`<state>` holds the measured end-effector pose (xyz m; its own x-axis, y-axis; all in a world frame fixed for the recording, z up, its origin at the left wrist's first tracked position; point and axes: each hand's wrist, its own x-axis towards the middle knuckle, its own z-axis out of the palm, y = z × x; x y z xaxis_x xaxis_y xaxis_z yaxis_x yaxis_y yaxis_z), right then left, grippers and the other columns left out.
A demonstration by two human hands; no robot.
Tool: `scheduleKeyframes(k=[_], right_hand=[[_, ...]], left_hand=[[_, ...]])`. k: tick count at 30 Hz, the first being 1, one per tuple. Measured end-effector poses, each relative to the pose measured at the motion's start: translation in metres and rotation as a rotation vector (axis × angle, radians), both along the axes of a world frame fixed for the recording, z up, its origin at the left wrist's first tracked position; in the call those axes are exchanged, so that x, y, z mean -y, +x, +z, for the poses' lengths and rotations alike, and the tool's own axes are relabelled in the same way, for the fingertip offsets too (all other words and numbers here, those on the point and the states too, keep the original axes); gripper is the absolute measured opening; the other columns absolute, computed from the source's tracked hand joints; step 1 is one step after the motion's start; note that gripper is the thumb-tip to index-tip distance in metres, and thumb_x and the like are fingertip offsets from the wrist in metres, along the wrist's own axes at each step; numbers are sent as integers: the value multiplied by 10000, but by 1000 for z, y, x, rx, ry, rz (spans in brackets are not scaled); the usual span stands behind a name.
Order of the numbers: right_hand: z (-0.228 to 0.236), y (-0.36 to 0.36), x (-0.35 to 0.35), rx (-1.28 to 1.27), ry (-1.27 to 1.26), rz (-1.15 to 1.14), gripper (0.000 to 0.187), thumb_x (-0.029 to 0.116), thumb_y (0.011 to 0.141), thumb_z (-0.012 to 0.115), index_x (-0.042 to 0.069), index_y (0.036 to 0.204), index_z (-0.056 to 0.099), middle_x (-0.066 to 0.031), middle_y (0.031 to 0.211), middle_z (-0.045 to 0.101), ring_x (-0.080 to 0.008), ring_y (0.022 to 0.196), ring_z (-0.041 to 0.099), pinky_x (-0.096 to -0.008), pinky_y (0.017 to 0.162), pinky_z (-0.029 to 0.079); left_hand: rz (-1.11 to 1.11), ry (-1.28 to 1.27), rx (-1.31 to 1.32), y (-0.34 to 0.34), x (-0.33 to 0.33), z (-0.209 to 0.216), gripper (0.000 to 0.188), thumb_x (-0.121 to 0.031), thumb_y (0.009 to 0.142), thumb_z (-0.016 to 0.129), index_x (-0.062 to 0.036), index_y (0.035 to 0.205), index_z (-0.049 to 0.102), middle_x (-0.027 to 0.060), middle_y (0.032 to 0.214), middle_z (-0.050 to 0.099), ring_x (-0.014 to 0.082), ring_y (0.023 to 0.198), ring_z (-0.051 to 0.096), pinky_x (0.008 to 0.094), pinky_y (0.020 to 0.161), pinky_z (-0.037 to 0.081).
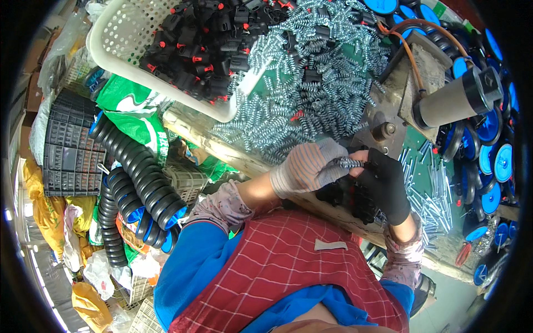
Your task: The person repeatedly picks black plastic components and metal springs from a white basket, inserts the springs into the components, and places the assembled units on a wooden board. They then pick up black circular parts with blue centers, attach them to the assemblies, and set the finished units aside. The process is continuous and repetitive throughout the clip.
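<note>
My left hand (311,167), in a pale striped glove, is closed on a small metal coil spring (350,163). The spring lies sideways, its far end against the bare fingertips of my right hand (387,186). That hand wears a black glove with cut-off fingertips and is curled closed; whatever lies inside it blends with the dark glove. Beyond both hands spreads a big heap of loose coil springs (327,102) on the green tabletop. Dark parts (361,204) gather just below my hands at the table's near edge.
A white perforated basket (161,83) of black plastic parts with red bits stands far left. At right are a metal press with a cylinder (452,101), a pile of metal pins (430,194) and many blue-centred wheels (503,162). Stacked black wheels (136,158) lie left, near a dark crate (75,144).
</note>
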<state>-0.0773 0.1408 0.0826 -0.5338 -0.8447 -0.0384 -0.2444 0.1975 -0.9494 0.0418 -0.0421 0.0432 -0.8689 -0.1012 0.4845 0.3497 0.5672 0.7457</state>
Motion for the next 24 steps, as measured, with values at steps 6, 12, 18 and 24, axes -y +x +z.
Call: scheduleKeyframes(k=[6, 12, 18, 24], right_hand=[[-15, -3, -26, -204, -140, 10, 239, 65, 823, 760, 17, 1048, 696, -128, 896, 687, -252, 771, 676, -320, 714, 512], [-25, 4, -44, -403, -264, -133, 210, 114, 828, 764, 18, 1003, 699, -106, 926, 711, -217, 833, 689, -319, 747, 522], [-45, 2, -55, 498, -231, -143, 281, 117, 864, 730, 15, 1108, 635, -40, 1012, 686, -112, 877, 602, -256, 785, 479], [-54, 2, -59, 586, -260, -165, 223, 80, 885, 706, 2, 1078, 628, -43, 976, 685, -108, 862, 632, -251, 764, 511]], left_hand=[[-65, -11, -8, -7, -24, 6, 273, -117, 826, 791, -74, 1061, 660, 100, 904, 694, 296, 780, 697, 350, 662, 541], [-50, -48, 113, -5, -32, 17, 250, -100, 844, 771, -70, 1062, 651, 117, 905, 689, 304, 752, 702, 353, 642, 538], [-107, -3, 18, -16, -41, 20, 304, -121, 859, 754, -84, 1146, 660, 120, 924, 707, 321, 789, 699, 363, 659, 543], [-153, -21, 107, -27, -55, 28, 364, -149, 880, 724, -101, 1232, 648, 120, 974, 719, 331, 831, 696, 384, 714, 548]])
